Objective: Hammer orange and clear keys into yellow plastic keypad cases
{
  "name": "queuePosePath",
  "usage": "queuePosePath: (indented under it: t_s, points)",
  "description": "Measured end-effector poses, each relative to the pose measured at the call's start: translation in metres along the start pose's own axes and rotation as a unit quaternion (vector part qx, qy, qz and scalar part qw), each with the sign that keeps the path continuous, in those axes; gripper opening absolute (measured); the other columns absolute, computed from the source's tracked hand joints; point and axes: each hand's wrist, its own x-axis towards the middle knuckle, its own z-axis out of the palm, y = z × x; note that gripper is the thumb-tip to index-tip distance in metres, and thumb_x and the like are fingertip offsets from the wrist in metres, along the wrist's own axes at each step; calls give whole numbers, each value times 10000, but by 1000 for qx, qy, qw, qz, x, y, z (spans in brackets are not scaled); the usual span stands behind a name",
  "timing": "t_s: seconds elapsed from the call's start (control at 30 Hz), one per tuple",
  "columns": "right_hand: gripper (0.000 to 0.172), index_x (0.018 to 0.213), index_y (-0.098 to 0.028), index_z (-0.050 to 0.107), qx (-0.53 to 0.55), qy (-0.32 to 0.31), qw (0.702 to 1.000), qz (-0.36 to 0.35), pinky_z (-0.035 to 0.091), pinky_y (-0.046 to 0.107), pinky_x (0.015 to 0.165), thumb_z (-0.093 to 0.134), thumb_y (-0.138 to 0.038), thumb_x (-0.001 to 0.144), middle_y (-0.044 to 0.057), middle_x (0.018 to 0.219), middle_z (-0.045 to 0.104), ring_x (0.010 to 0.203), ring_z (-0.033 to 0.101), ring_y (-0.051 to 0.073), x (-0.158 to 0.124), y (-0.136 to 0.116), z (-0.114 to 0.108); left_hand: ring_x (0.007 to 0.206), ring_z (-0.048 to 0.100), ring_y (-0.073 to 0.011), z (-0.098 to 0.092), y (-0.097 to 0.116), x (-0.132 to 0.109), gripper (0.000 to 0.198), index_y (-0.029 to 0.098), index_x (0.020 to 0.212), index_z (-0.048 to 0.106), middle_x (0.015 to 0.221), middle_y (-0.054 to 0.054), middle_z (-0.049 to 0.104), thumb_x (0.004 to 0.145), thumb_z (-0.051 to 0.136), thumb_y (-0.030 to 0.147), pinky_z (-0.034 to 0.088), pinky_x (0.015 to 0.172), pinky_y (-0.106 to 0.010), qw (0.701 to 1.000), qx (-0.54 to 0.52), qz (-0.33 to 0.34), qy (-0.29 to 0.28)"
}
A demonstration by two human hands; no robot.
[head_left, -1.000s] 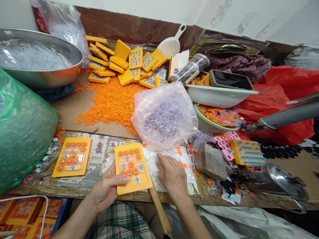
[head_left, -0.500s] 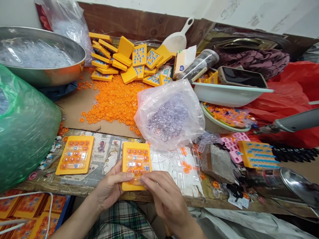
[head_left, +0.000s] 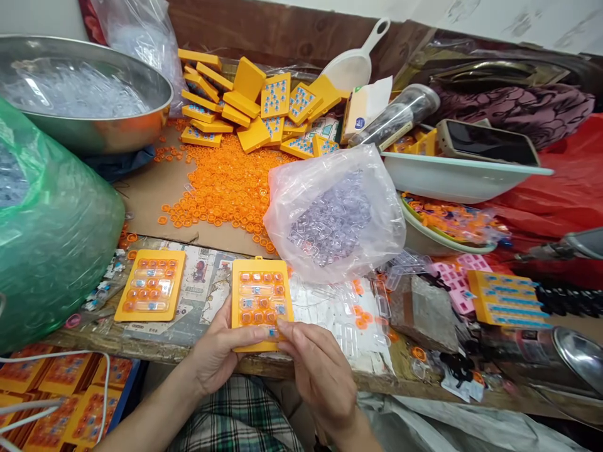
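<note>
My left hand [head_left: 214,351] grips a yellow plastic panel [head_left: 239,270] by its lower left side, thumb across the bottom row. The panel carries rows of orange rings under clear caps, with small blue pieces showing. At its lower right corner, the fingertips of my right hand [head_left: 320,367] pinch together against the bottom row; whether a small part sits between them is hidden. A second yellow panel [head_left: 149,285], fitted in the same way, lies to the left on the bench. Beyond the held panel stands a white plastic bag [head_left: 330,213] full of clear caps.
Orange rings [head_left: 226,182] are heaped on cardboard behind, below stacked yellow panels [head_left: 249,78]. A green bag [head_left: 61,238] and a steel bowl [head_left: 160,107] stand left. On the right are a stone block [head_left: 424,311], a white tub [head_left: 452,179] and a grey tool [head_left: 579,243].
The view has shifted, so the bench things sit farther right. My right fingertips have moved slightly right along the panel's bottom row, uncovering more of it. My left hand keeps its hold.
</note>
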Motion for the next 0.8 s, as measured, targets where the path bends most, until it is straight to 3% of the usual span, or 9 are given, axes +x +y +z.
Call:
queuePosePath:
  t_s: [0.13,0.27,0.33,0.4,0.5,0.57,0.63,0.73,0.8]
  points:
    - [651,1426,-147,360,-40,-32,998,-47,554,400,824,515,46,824,145,1134,686,1104,608,209,-8,4,1,1040,638,-252,1,-2,2,681,159,1260,432,1172,-130,656,667,762,101,483,938,-369,1000,10,5,29]
    - [626,1414,-174,388,-42,-19,998,-37,566,376,819,536,17,836,123,1113,698,1071,629,201,-11,1,6,1018,645,-253,5,-5,4,694,146,1222,446,1159,-138,661,623,793,105,485,934,-371,998,15,24,57]
    - [645,1389,-224,430,-29,27,999,36,569,362,835,599,4,809,96,1111,699,1038,644,195,-8,-5,9,1008,648,-260,8,-4,3,677,136,1201,463,1152,-149,663,614,800,114,489,928,-380,997,24,36,67]
    - [674,1388,-255,430,19,86,981,173,563,370,870,673,-72,787,108,1225,636,1069,631,209,-4,-10,12,1004,649,-266,10,-3,2,644,131,1180,478,1136,-151,669,621,797,129,496,918,-386,996,34,46,73]
    - [689,1420,-225,375,242,56,898,363,576,386,848,688,-283,809,166,1352,528,1097,626,254,3,-11,15,982,655,-263,9,-3,1,614,146,1146,496,1091,-124,686,614,802,138,511,890,-374,991,76,68,88]
    - [628,1375,-188,428,391,-24,814,429,578,402,839,671,-348,819,174,1270,597,1055,652,271,7,-9,19,964,659,-267,6,-3,0,593,155,1113,513,1065,-109,693,600,810,140,520,869,-370,983,126,81,104]
    - [558,1292,-175,496,452,-58,763,457,556,428,878,694,-343,799,152,1177,661,1041,659,278,11,-10,25,961,659,-279,2,0,-3,595,161,1106,518,1064,-110,691,589,813,144,522,866,-382,977,156,93,111]
    - [475,1249,-194,497,444,-66,776,443,553,388,887,675,-293,819,123,1183,666,1034,666,248,24,-20,41,988,655,-285,-7,17,-15,681,167,1193,467,1108,-122,673,601,804,167,507,906,-403,976,157,105,105]
    - [402,1250,-198,480,395,-89,838,365,583,320,819,604,-266,873,109,1181,669,968,695,208,39,-33,59,1008,653,-274,-18,37,-28,807,184,1295,378,1156,-125,652,610,805,189,495,931,-397,967,185,112,131]
